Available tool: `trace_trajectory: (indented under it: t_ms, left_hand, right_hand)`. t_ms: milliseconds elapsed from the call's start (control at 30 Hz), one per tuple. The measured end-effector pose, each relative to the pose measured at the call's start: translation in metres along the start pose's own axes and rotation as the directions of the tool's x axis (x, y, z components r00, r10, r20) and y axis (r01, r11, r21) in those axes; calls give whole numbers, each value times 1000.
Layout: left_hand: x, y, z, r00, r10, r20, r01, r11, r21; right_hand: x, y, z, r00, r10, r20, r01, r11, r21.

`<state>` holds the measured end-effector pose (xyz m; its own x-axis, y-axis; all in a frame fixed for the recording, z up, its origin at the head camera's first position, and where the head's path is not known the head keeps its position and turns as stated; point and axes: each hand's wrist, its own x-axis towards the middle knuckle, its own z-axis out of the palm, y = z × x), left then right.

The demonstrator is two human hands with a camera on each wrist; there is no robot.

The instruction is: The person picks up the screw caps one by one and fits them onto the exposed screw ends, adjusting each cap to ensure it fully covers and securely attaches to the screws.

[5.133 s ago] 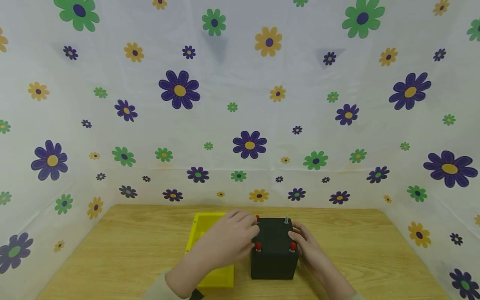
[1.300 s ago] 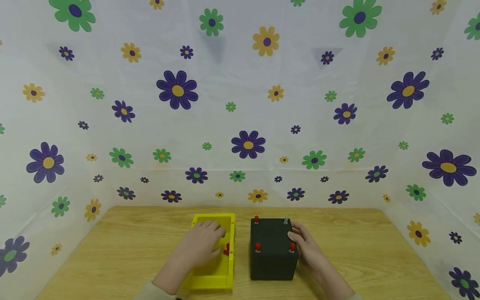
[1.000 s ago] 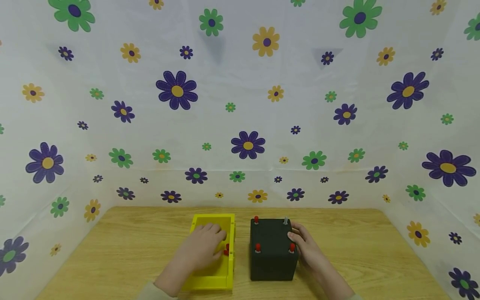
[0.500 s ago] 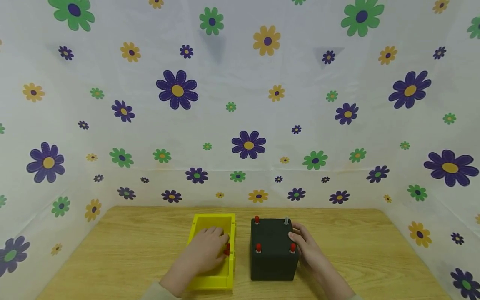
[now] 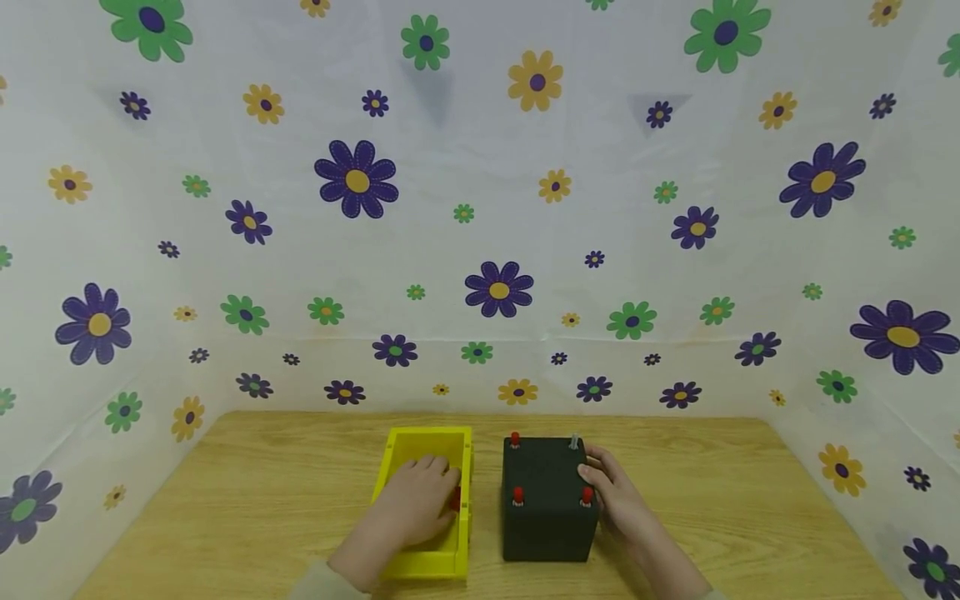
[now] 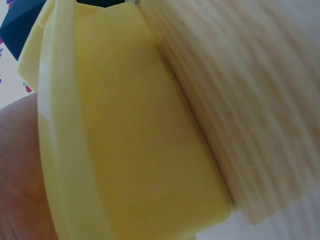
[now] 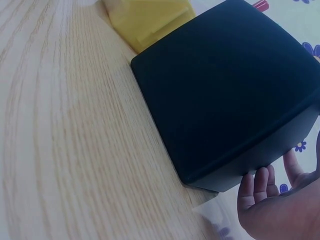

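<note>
In the head view my left hand reaches down into a yellow bin. A red piece shows beside its fingers, close to the bin's right wall. The fingertips are hidden, so whether they pinch anything cannot be seen. My right hand holds the right side of a black box, thumb at the top edge and fingers against the side. Toggle switches stand at the box's top corners. Three carry red caps, such as the front-left cap; the back-right one is a bare metal lever.
Bin and box stand side by side on a wood-grain table, a narrow gap between them. A white cloth with printed flowers encloses the table at the back and both sides.
My left hand has left the box's left edge for the bin, then shifted right inside it toward the red piece. My right hand has stayed on the box.
</note>
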<state>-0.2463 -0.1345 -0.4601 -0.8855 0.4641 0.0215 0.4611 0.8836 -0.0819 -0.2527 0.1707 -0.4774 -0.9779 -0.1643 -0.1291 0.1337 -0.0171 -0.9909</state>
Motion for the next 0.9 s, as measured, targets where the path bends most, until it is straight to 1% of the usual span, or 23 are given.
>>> trace_trajectory:
  t_ms: [200,500,733,900]
  left_hand:
    - [2,0,1,1000,-1,-8,1,1000,1]
    - [4,1,3,1000,-2,19,1,1000,13]
    - [5,1,2,1000,5,-5,-5,1000,21]
    - [6,1,2,1000,-3,-7,3,1000,6]
  right_hand:
    - [1,1,0,1000,3,-5,-3,1000,-4]
    - [0,1,0,1000,9,-3,-9,1000,-12]
    - [0,1,0,1000,13,-4,-13,1000,-13]
    - [1,2,-1,1000,11,-4,-11,1000,-14]
